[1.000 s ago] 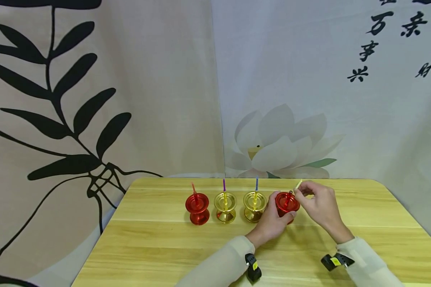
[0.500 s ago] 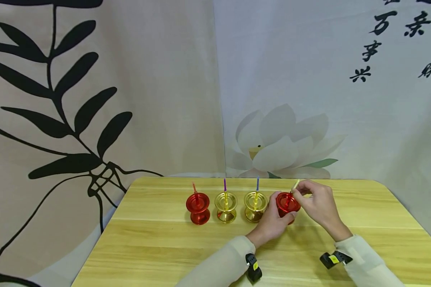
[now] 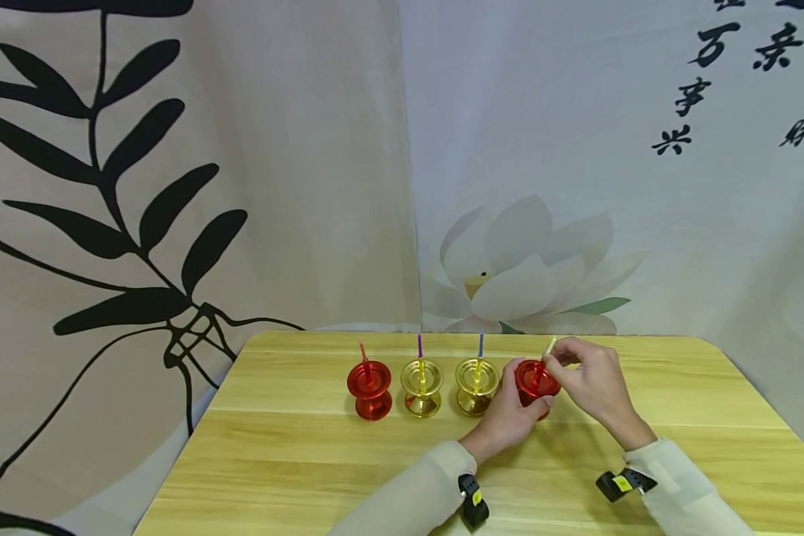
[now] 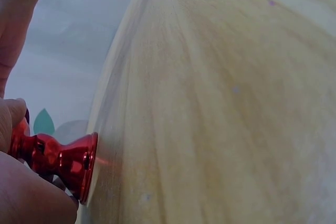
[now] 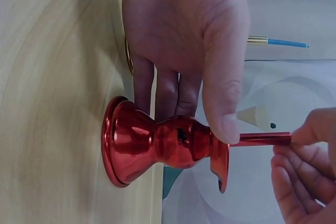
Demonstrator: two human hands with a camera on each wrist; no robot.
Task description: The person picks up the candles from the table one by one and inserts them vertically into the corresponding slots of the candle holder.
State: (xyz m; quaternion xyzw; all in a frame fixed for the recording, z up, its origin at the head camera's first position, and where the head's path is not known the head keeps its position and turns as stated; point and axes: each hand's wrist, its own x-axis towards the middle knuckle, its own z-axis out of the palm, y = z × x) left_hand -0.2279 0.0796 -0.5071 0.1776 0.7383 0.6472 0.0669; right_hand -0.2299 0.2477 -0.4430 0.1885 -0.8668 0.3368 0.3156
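Observation:
My left hand (image 3: 509,420) holds a shiny red candle holder (image 3: 534,383) at the right end of a row. In the right wrist view its thumb lies along the dish rim and the fingers reach behind the stem; the holder's flared base (image 5: 116,142) is at the tabletop. My right hand (image 3: 592,376) pinches a thin pale yellow candle (image 3: 550,345) right at the mouth of the holder's red tube (image 5: 262,139). The candle's lower end is hidden by the fingers.
Left of the hands stand two gold candle holders (image 3: 421,402) with a purple candle (image 3: 420,345) and a blue candle (image 3: 481,342). Farther left is another red candle holder (image 3: 372,406) bearing a red candle (image 3: 362,351). A printed curtain (image 3: 321,186) hangs behind the wooden table (image 3: 281,447).
My right hand has shifted slightly left, bringing the pale candle from beside the tube to its mouth. My left hand keeps its grip on the red holder.

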